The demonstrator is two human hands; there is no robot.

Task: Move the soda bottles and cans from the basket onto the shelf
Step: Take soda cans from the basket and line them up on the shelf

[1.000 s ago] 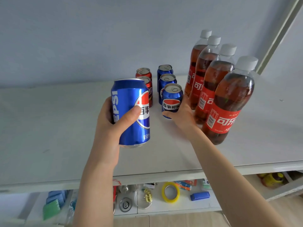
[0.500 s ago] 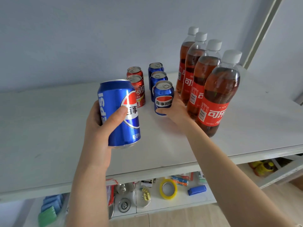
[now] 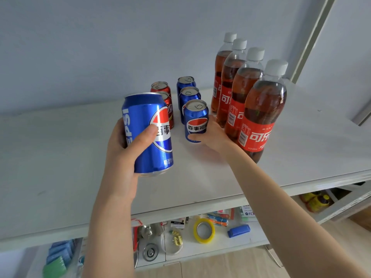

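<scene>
Your left hand (image 3: pixel 120 155) is wrapped round a blue can (image 3: pixel 148 135), thumb across the logo. It holds the can upright in the air over the front of the shelf (image 3: pixel 60 157) — this one is not yet set down.

Just behind it stand two red cans (image 3: pixel 160 88), one behind the other, the nearer half hidden by the can you hold. To their right is a file of three blue cans (image 3: pixel 189 95), running front to back. Your right hand (image 3: pixel 212 135) grips the front can (image 3: pixel 195 117) low on its side, thumb at the front and fingers round the far side. Its base looks to be resting on the shelf.

Right again, four bottles (image 3: pixel 261 117) stand in a slanting row, packed close, the nearest just beside your right wrist.

By this showing the job is well along, with five cans and four bottles on the shelf and a sixth can on its way. The gap in front of the red cans looks the likely spot for it. The basket is out of view, so you cannot tell what is left in it.

Each bottle has a white cap on and holds brown drink up to the shoulder. The can tops that show have their tabs flat and look unopened.

Under the shelf, a lower shelf (image 3: pixel 251 240) carries a yellow tape roll (image 3: pixel 203 229) and small oddments — none of it part of the task.
</scene>
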